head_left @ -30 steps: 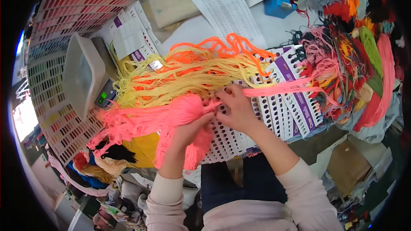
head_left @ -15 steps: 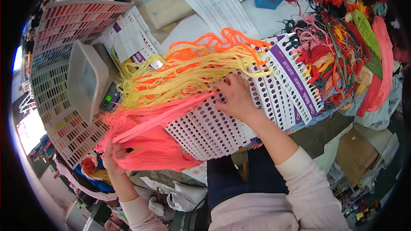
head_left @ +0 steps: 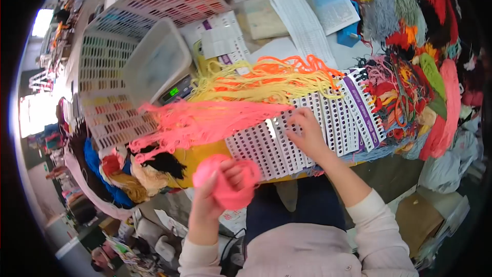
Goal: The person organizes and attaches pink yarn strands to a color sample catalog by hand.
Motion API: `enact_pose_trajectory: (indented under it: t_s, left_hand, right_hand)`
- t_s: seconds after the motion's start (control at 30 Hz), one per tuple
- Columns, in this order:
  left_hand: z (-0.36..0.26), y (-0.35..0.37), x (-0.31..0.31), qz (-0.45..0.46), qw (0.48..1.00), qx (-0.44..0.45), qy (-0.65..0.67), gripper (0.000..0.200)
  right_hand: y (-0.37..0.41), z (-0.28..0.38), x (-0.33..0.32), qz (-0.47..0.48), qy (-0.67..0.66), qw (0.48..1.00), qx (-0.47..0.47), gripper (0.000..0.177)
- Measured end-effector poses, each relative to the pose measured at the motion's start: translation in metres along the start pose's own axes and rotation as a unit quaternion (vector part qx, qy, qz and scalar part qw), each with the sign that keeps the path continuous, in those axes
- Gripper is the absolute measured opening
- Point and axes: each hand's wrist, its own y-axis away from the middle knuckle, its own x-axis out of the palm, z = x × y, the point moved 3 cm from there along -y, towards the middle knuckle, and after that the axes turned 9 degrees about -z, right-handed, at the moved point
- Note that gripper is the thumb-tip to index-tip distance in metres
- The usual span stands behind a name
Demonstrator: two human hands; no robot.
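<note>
My left hand (head_left: 207,197) is closed around a loose coil of coral-pink embroidery thread (head_left: 240,195), held low in front of my lap. Above it, a spread bundle of pink thread (head_left: 205,120) lies across the punched white thread cards (head_left: 264,146), its tip reaching a hole near my right hand. My right hand (head_left: 307,134) hovers over those cards with thumb and fingers slightly apart, and I see nothing between them. Yellow thread (head_left: 246,84) and orange thread (head_left: 302,64) hang from cards farther back.
A slotted colour chart (head_left: 105,84) stands at the left beside a white plastic tub (head_left: 159,61) on a digital scale (head_left: 177,92). Paper sheets (head_left: 302,23) lie at the back. Tangled threads and scissors (head_left: 398,84) fill the right side.
My left hand has moved right and now grips a gathered coil of pink thread. The right hand has come away from the pink strands at the card. The view has shifted.
</note>
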Motion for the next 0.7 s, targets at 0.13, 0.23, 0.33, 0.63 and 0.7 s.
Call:
enact_pose_trajectory:
  t_s: [0.13,0.23,0.33,0.63,0.7]
  left_hand:
    - [0.01,0.015,0.024,0.088,0.994,0.038,-0.055,0.056]
    - [0.011,0.033,0.032,0.143,0.988,0.03,-0.057,0.057]
    - [0.002,0.057,0.032,0.16,0.986,0.041,-0.025,0.055]
    - [-0.004,0.098,0.015,0.16,0.986,0.045,-0.017,0.027]
    - [-0.006,0.104,0.011,0.191,0.981,0.025,0.001,0.027]
  right_hand:
    - [0.03,0.1,-0.006,0.125,-0.266,0.938,0.185,0.008]
    - [0.046,0.149,-0.009,0.177,-0.38,0.856,0.303,0.009]
    - [0.059,0.166,-0.015,0.174,-0.465,0.807,0.32,0.009]
    - [0.088,0.223,-0.023,0.164,-0.475,0.812,0.298,0.012]
    - [0.092,0.232,-0.023,0.173,-0.483,0.803,0.303,0.011]
